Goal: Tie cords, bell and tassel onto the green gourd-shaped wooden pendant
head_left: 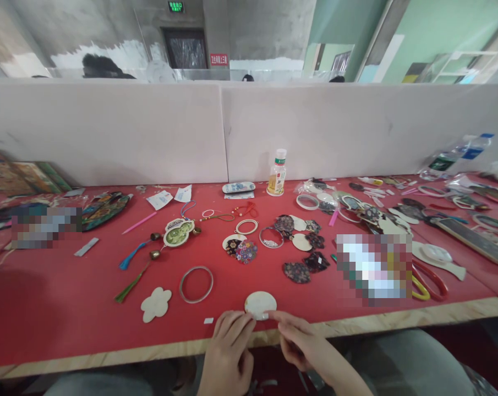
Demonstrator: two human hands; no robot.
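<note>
A cream oval disc (pixel 260 303) lies flat on the table close to its front edge. The bent fingers of my left hand (pixel 232 341) are close together, with their tips on the disc's lower left rim. From the right, my right hand (pixel 304 344) reaches in with its index finger stretched out. That fingertip touches a small white piece (pixel 266 316) at the disc's lower edge; the other fingers curl below. Left of my hands lie another small white piece (pixel 208 320), a cream flower-shaped blank (pixel 156 304) and a pale ring (pixel 196 284).
Patterned fabric-covered pieces (pixel 297 272) lie beyond my right hand. Red-handled scissors (pixel 432 280) are farther right. A green tasselled pendant (pixel 178 233) lies left of centre. A bottle (pixel 277 173) stands before the white partition (pixel 149 132). The wooden table edge (pixel 149 352) runs below my wrists.
</note>
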